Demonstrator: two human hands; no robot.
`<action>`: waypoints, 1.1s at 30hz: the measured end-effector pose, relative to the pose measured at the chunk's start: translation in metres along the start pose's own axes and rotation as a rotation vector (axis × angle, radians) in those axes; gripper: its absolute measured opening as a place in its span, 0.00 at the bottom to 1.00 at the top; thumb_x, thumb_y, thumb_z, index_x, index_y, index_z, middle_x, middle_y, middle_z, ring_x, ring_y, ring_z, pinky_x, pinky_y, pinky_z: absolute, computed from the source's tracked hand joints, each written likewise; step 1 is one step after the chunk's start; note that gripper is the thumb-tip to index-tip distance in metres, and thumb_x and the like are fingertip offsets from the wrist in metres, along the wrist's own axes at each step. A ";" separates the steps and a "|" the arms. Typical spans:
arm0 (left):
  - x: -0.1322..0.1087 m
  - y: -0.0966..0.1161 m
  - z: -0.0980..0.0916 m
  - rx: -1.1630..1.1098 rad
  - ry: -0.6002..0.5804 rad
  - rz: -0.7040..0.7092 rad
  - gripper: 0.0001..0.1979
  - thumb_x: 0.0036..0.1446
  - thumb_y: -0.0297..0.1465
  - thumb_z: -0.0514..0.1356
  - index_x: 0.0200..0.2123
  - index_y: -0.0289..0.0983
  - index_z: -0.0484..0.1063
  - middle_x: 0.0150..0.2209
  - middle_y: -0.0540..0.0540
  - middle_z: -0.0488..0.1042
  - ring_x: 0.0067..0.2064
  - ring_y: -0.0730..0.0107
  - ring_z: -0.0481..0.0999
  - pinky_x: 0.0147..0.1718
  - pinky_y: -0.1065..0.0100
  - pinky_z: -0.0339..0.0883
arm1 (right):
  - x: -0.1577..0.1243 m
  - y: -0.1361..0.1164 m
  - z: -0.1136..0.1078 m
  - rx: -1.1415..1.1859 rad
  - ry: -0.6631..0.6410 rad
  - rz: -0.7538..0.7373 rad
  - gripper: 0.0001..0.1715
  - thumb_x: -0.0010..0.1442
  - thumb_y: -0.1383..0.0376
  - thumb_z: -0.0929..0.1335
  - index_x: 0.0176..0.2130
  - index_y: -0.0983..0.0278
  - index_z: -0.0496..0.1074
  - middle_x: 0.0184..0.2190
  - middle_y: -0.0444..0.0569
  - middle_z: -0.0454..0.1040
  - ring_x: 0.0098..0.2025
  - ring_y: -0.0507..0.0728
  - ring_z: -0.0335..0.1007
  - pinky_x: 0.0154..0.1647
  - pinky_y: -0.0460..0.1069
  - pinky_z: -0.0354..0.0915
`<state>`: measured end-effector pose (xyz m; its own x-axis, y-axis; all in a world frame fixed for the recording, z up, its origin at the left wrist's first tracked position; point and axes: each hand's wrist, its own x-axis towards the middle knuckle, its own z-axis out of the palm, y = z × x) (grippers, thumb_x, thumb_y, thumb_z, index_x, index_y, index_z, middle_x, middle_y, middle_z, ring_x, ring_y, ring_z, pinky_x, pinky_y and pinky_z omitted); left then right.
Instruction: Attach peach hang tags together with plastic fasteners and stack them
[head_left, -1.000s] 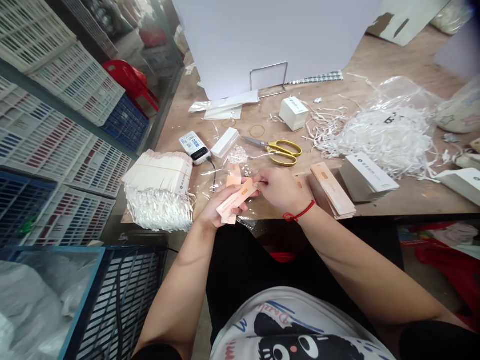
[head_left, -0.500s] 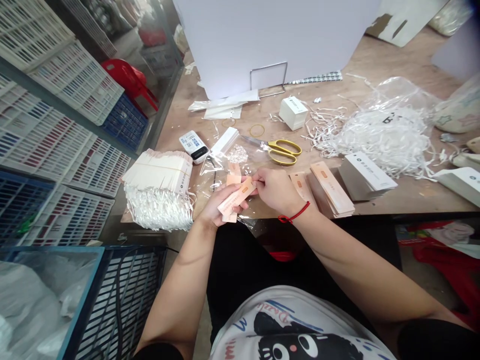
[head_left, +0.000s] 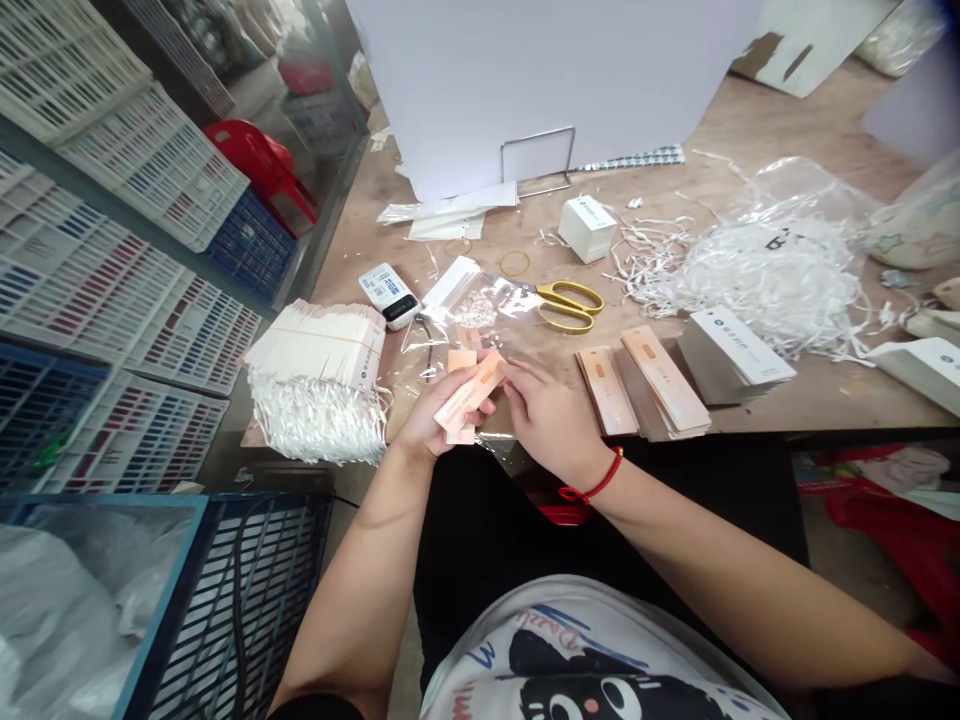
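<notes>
Head view shows me left fingers (head_left: pixel 453 382) clamped on crossed peach tags (head_left: pixel 471 396), which could slide apart if that grip loosens; whether right fingers (head_left: pixel 519 380) pinch, I cannot tell.

The left forearm (head_left: pixel 367 570) extends forward and slightly inward, and the left hand (head_left: pixel 435 412) is curled in a holding grip at the near edge of the surface (head_left: pixel 525 215), the thumb on top and the fingers bent below. The right forearm (head_left: pixel 697 560) comes more slantwise, from the right side. The right hand (head_left: pixel 551 415) shows its back, fingers directed toward the left one; how firmly its thumb and forefinger meet is not clear.
</notes>
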<state>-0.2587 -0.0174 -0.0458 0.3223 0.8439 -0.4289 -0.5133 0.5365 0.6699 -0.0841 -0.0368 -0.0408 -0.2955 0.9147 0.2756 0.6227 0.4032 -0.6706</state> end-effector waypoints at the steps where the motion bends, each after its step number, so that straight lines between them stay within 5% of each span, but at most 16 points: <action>1: 0.000 0.000 0.000 0.000 0.004 -0.002 0.24 0.61 0.29 0.61 0.60 0.35 0.65 0.31 0.42 0.78 0.24 0.69 0.77 0.13 0.80 0.60 | -0.002 -0.002 0.002 -0.012 0.003 0.000 0.25 0.68 0.69 0.59 0.61 0.69 0.70 0.60 0.60 0.72 0.62 0.64 0.70 0.62 0.59 0.68; 7: -0.001 -0.001 0.002 -0.014 0.034 0.007 0.26 0.60 0.29 0.62 0.61 0.35 0.65 0.34 0.41 0.78 0.24 0.69 0.78 0.13 0.80 0.59 | -0.007 -0.012 0.011 -0.054 -0.069 0.029 0.32 0.66 0.71 0.57 0.67 0.78 0.59 0.67 0.71 0.60 0.69 0.70 0.59 0.66 0.67 0.62; 18: -0.002 0.000 0.003 0.009 0.008 0.005 0.22 0.60 0.29 0.62 0.58 0.35 0.66 0.33 0.41 0.79 0.24 0.69 0.78 0.13 0.80 0.60 | 0.006 -0.007 0.000 0.021 -0.052 0.091 0.24 0.65 0.72 0.59 0.57 0.69 0.71 0.55 0.61 0.74 0.58 0.65 0.69 0.61 0.61 0.65; 28: -0.003 0.001 0.004 0.006 0.030 -0.002 0.22 0.60 0.29 0.63 0.57 0.36 0.65 0.32 0.44 0.79 0.24 0.69 0.78 0.13 0.80 0.61 | 0.007 -0.005 -0.006 0.002 -0.069 0.042 0.22 0.67 0.71 0.58 0.55 0.66 0.72 0.53 0.57 0.77 0.56 0.64 0.72 0.59 0.60 0.65; 33: -0.002 -0.001 0.003 0.026 0.042 0.023 0.24 0.60 0.29 0.63 0.58 0.35 0.65 0.33 0.43 0.79 0.23 0.70 0.78 0.14 0.79 0.62 | 0.013 -0.010 -0.009 -0.017 -0.143 0.145 0.22 0.66 0.69 0.60 0.56 0.65 0.71 0.53 0.58 0.75 0.56 0.66 0.69 0.59 0.62 0.63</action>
<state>-0.2566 -0.0196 -0.0440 0.2768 0.8556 -0.4375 -0.4993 0.5171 0.6952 -0.0878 -0.0288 -0.0243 -0.3006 0.9507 0.0757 0.6778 0.2688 -0.6843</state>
